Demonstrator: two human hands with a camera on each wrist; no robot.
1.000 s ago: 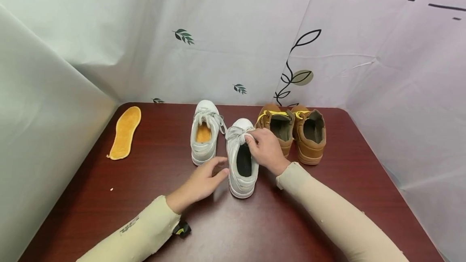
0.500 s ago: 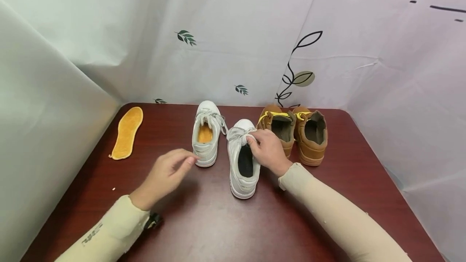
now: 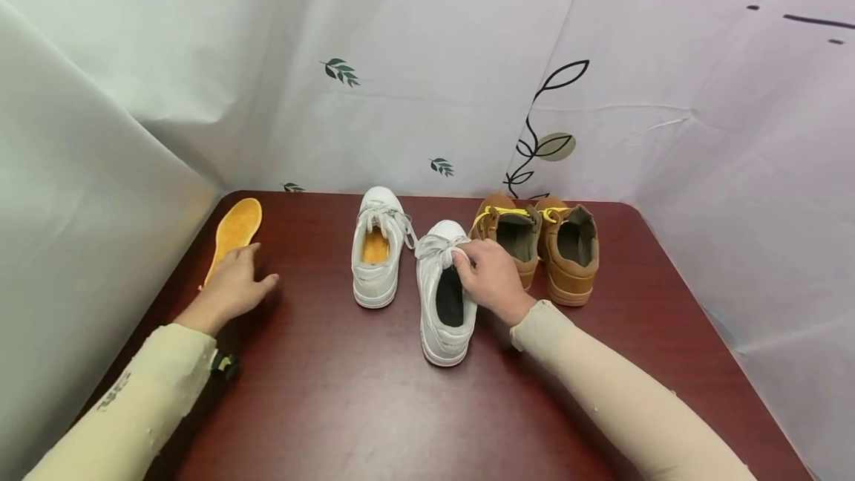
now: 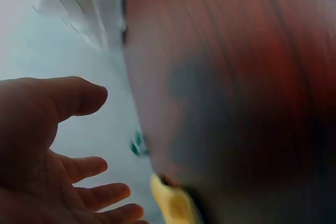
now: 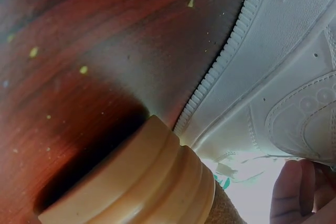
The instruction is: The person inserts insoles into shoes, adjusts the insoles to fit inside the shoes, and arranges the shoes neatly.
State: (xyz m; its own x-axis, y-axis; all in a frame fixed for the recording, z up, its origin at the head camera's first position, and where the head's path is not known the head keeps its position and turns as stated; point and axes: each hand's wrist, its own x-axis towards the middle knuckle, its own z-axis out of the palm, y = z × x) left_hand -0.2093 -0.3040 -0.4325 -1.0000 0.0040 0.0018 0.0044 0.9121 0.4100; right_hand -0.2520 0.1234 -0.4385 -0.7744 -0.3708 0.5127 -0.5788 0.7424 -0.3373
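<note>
My right hand (image 3: 493, 278) pinches the tongue of the nearer white sneaker (image 3: 444, 336), whose inside looks dark. In the right wrist view, fingers (image 5: 294, 187) show at the upper of that sneaker (image 5: 262, 87). Over at the left, my left hand (image 3: 235, 282) is spread above the lower part of an orange insole (image 3: 239, 226) and hides some of it. Whether it touches the insole I cannot tell. The left wrist view has the fingers apart with nothing between them, and the insole's yellow end (image 4: 176, 205) below. A second white sneaker (image 3: 375, 280) has an orange insole inside.
Two brown shoes with yellow laces stand close together at the right, the nearer brown shoe (image 3: 528, 243) just beside my right hand and the other brown shoe (image 3: 571, 277) to its right. A white patterned curtain (image 3: 401, 95) hangs behind the dark red table (image 3: 347, 407).
My left hand has moved left, from beside the nearer white sneaker to over the orange insole. My right hand keeps its grip on the tongue.
</note>
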